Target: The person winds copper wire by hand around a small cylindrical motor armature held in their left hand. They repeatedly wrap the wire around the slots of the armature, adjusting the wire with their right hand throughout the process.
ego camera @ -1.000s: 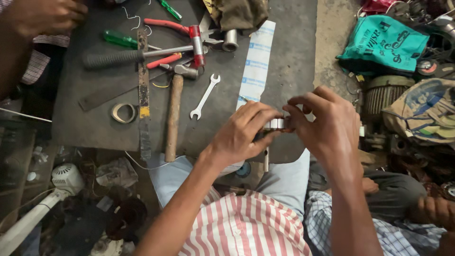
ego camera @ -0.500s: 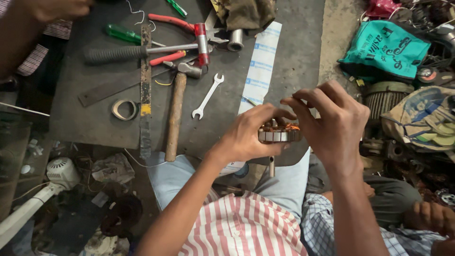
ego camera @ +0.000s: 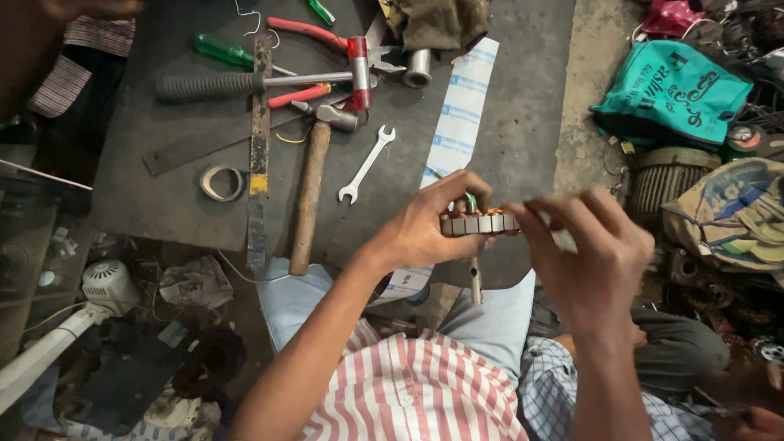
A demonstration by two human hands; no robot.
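Left hand (ego camera: 420, 233) grips a small ring-shaped metal stator (ego camera: 479, 223), thumb below and fingers curled over its top; the ring sits edge-on to the camera, its segmented grey outer band showing, with copper-coloured windings and a green lead just visible above. Right hand (ego camera: 590, 253) closes on the stator's other end, fingertips bunched against it (exact contact point hidden by the fingers). The part is held in the air between both hands, above the near edge of the dark surface (ego camera: 523, 106) and over the person's lap.

Lying on the surface, well apart from the hands: a wooden-handled hammer (ego camera: 310, 192), a small open-ended spanner (ego camera: 367, 163) just right of it, red-handled pliers (ego camera: 314, 33), a green-handled screwdriver (ego camera: 222, 51), a long tool with a black ribbed grip (ego camera: 208, 84), a flat rusty metal strip (ego camera: 260, 155), a roll of tape (ego camera: 221, 182) and a short metal tube (ego camera: 417, 68). A white printed paper strip (ego camera: 457, 114) runs from the surface's far side down toward the left hand.

Right of the surface, on the floor: a teal bag (ego camera: 670, 90).
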